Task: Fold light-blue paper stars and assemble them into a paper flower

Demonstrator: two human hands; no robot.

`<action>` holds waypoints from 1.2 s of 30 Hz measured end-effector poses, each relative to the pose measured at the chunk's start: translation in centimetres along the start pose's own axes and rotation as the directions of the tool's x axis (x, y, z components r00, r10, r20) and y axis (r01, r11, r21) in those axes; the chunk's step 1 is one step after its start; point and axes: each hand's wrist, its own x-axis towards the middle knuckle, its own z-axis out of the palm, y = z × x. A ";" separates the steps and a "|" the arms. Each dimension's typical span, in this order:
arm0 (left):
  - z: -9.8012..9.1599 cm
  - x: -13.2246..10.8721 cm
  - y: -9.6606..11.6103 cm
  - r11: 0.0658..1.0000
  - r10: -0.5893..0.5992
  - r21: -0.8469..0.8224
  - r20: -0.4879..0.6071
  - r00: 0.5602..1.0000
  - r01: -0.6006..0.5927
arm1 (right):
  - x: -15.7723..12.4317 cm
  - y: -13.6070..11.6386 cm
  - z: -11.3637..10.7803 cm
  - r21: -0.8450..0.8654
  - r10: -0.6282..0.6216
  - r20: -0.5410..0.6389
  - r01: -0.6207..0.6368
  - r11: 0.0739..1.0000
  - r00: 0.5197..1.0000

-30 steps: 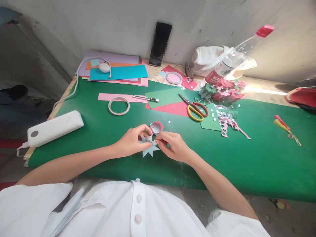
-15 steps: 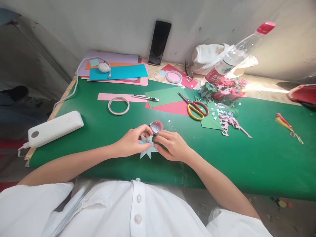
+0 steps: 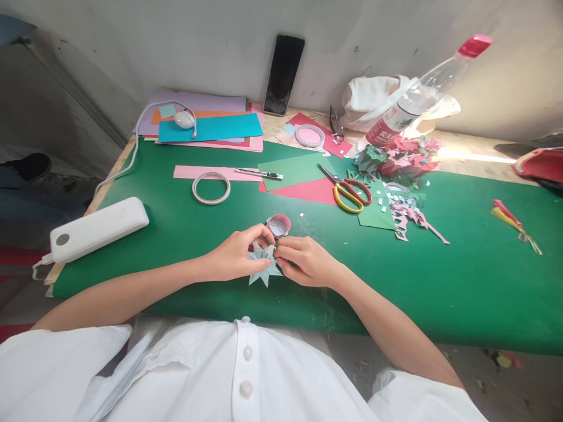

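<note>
A pale blue paper flower with pointed petals is held just above the green tabletop, near its front edge. My left hand is closed on its left side, thumb lying across the paper. On the other side, my right hand pinches a petal at the flower's right edge, its fingers bent together. Just beyond my fingertips sits a small round cup-like paper piece, pink outside and pale inside. My fingers cover part of the flower's far side.
Scissors, a utility knife, a tape roll and coloured paper lie beyond my hands. At left is a white power bank; paper flowers and a bottle stand back right. A phone leans on the wall.
The blue flower has turned and tilted slightly between my fingers, its petals pointing a little lower. Both hands stay nearly in place.
</note>
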 end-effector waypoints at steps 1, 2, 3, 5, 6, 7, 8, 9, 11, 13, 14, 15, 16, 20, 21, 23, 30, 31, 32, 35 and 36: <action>0.0 0.0 0.0 1.000 0.000 -0.001 0.002 1.000 0.000 | 0.0 0.0 0.0 0.012 0.004 0.009 -0.004 1.000 1.000; 0.0 0.0 0.0 1.000 0.000 -0.003 0.005 1.000 0.000 | -0.1 0.0 0.0 0.025 0.007 0.020 -0.008 1.000 1.000; 0.0 0.0 0.0 1.000 0.001 -0.006 0.007 1.000 -0.001 | -0.1 0.0 -0.1 0.040 0.010 0.029 -0.011 0.999 1.000; 0.0 0.0 0.1 1.000 0.001 -0.011 0.010 1.000 -0.001 | -0.1 0.1 -0.1 0.068 0.014 0.044 -0.017 0.998 0.999; 0.0 0.0 0.1 1.000 -0.001 -0.013 0.012 1.000 0.001 | -0.1 0.1 -0.2 0.081 0.015 0.050 -0.019 0.997 0.999; 0.0 0.0 0.1 1.000 -0.003 -0.015 0.013 1.000 0.003 | -0.1 0.1 -0.2 0.095 0.016 0.055 -0.021 0.995 0.998; 0.0 0.0 0.1 1.000 -0.006 -0.015 0.014 1.000 0.006 | -0.1 0.1 -0.2 0.107 0.015 0.058 -0.022 0.994 0.998; 0.0 0.0 0.1 1.000 -0.007 -0.014 0.013 1.000 0.007 | -0.1 0.1 -0.2 0.117 0.015 0.057 -0.022 0.993 0.998; 0.0 0.0 0.0 1.000 -0.003 -0.009 0.009 1.000 0.003 | 0.0 0.0 -0.1 0.121 0.022 0.044 -0.027 0.992 0.999; 0.0 0.0 -0.1 1.000 -0.001 -0.002 0.001 1.000 0.001 | 0.0 0.0 0.1 0.100 0.041 0.023 -0.043 0.994 0.999; 0.0 0.0 -0.1 1.000 -0.001 0.001 0.000 1.000 0.001 | 0.0 -0.1 0.2 0.088 0.050 0.016 -0.052 0.995 0.999; 0.1 0.0 -0.1 1.000 -0.003 0.005 -0.002 1.000 0.003 | 0.0 -0.1 0.2 0.079 0.058 0.014 -0.059 0.995 0.998; 0.1 0.0 -0.1 1.000 -0.003 0.009 -0.002 1.000 0.003 | 0.0 -0.2 0.3 0.078 0.062 0.014 -0.063 0.995 0.998; 0.0 0.0 0.1 0.999 0.016 0.038 -0.008 1.000 -0.015 | 0.2 -0.3 0.2 0.131 0.098 0.010 -0.098 0.987 0.995; 0.0 0.0 0.1 0.999 0.023 0.048 -0.011 1.000 -0.022 | 0.2 -0.4 0.2 0.147 0.116 0.004 -0.116 0.982 0.993; 0.0 0.0 0.1 0.997 0.031 0.066 -0.020 0.999 -0.029 | 0.3 -0.5 0.2 0.172 0.154 -0.008 -0.150 0.974 0.988; 0.1 0.0 -0.3 0.991 0.050 0.126 -0.063 0.997 -0.042 | 0.2 -0.7 0.9 0.151 0.263 -0.080 -0.249 0.957 0.962; 0.1 0.0 -0.3 0.990 0.059 0.133 -0.074 0.995 -0.049 | 0.2 -0.7 1.0 0.139 0.271 -0.092 -0.258 0.956 0.958; 0.1 0.0 -0.3 0.989 0.066 0.137 -0.084 0.994 -0.055 | 0.1 -0.7 1.1 0.136 0.279 -0.096 -0.265 0.955 0.956; 0.0 0.0 -0.3 0.989 0.069 0.140 -0.104 0.992 -0.054 | 0.1 -0.7 1.0 0.170 0.297 -0.078 -0.281 0.944 0.952; 0.0 0.0 -0.3 0.989 0.065 0.139 -0.107 0.992 -0.050 | 0.1 -0.7 0.9 0.180 0.299 -0.074 -0.283 0.942 0.951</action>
